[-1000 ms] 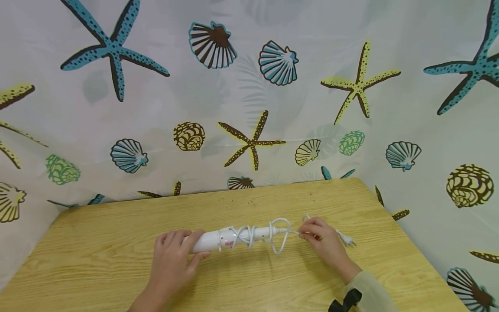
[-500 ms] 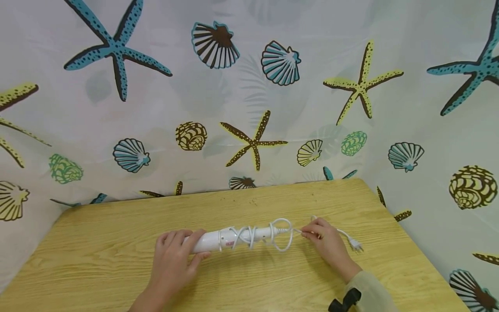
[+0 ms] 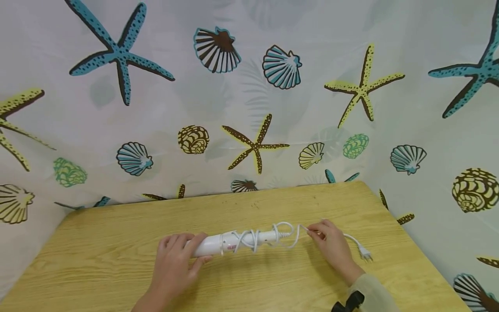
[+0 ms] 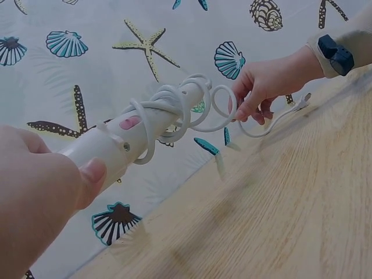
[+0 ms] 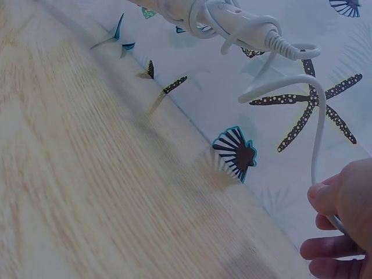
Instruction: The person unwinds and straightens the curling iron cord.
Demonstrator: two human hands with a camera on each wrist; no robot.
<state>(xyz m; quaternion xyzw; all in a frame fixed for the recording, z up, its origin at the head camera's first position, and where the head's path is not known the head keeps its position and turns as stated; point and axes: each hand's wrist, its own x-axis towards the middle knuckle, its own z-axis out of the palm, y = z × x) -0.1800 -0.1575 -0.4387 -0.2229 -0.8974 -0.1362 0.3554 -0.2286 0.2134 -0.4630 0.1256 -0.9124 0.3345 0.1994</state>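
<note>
A white wand-shaped electric appliance is held above the table, its own white cord wound in loops around its narrower half. My left hand grips the thicker end, hiding that tip. A pink mark shows on its side in the left wrist view. To the right, my right hand pinches the cord between thumb and fingers. A slack bend of cord hangs between that hand and the appliance's ribbed cord outlet. Past the right hand, the cord's end with its plug hangs toward the tabletop.
A wood-grain table lies under both hands. Behind it and at its sides hangs a pale cloth printed with starfish and shells. A black device is strapped at the right wrist over a light sleeve.
My right hand has drawn the cord slightly to the right, and the loop near the outlet has loosened into a bend. The plug has swung right and down. My left hand keeps its grip.
</note>
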